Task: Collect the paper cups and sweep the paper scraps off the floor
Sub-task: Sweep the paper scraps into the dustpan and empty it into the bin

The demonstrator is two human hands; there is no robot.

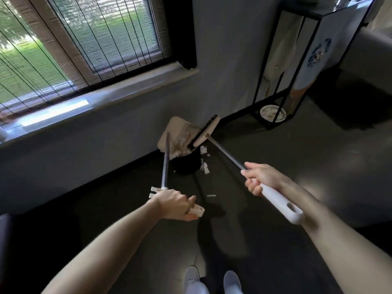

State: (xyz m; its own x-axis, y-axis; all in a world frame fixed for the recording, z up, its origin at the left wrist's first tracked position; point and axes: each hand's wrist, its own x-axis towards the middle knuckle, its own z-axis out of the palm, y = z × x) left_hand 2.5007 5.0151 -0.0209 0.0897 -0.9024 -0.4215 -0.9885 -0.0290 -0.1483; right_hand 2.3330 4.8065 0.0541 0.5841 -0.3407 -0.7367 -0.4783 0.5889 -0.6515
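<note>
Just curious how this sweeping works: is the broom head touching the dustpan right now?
Touching. The head view shows the broom head pressed bristles-first against the tilted dustpan, with no gap, above the black bin.

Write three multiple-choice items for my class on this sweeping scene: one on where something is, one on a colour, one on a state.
1. Where does the dustpan stand?
A. On the windowsill
B. Tilted over the black bin, by the wall
C. Inside the black metal stand

2. What colour are the broom's bristles?
A. Black
B. Red
C. Yellow

3. What is the right hand doing?
A. Hanging empty
B. Holding a paper cup
C. Closed around the broom handle

Answers:
1 B: the dustpan leans over the black bin at the foot of the wall under the window.
2 A: the bristles along the broom head are black.
3 C: the right hand wraps the broom handle where the metal shaft meets the white grip; the left hand holds the dustpan's handle.
</note>
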